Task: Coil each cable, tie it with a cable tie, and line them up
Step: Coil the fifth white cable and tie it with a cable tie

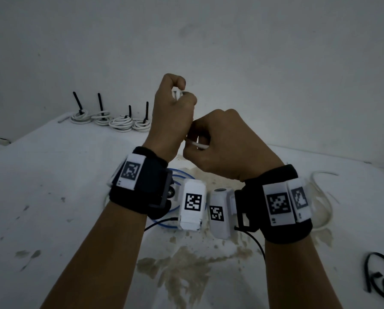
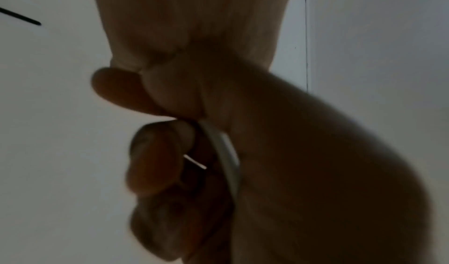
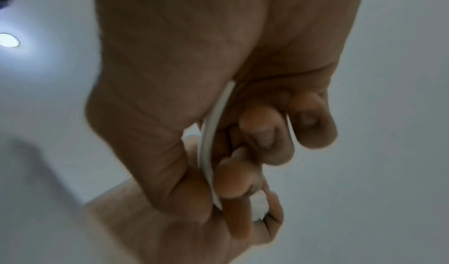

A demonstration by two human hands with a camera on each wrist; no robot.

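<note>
Both hands are raised above the white table (image 1: 53,186), holding one white cable (image 1: 197,145) between them. My left hand (image 1: 175,101) curls round its upper part, where a short white piece (image 1: 178,94) shows between thumb and fingers. My right hand (image 1: 211,139) grips the lower part, and the cable (image 3: 209,143) runs across its palm under curled fingers (image 3: 264,133). In the left wrist view the cable (image 2: 229,156) passes between palm and fingers. Several coiled white cables (image 1: 110,120) with upright black ties (image 1: 77,102) stand in a row at the far left.
A blue cable (image 1: 177,177) lies on the table under my wrists. A clear or white loose cable (image 1: 324,197) curls at the right, and black cable ties (image 1: 382,279) lie at the right edge. Brown stains (image 1: 182,264) mark the near table. A wall rises behind.
</note>
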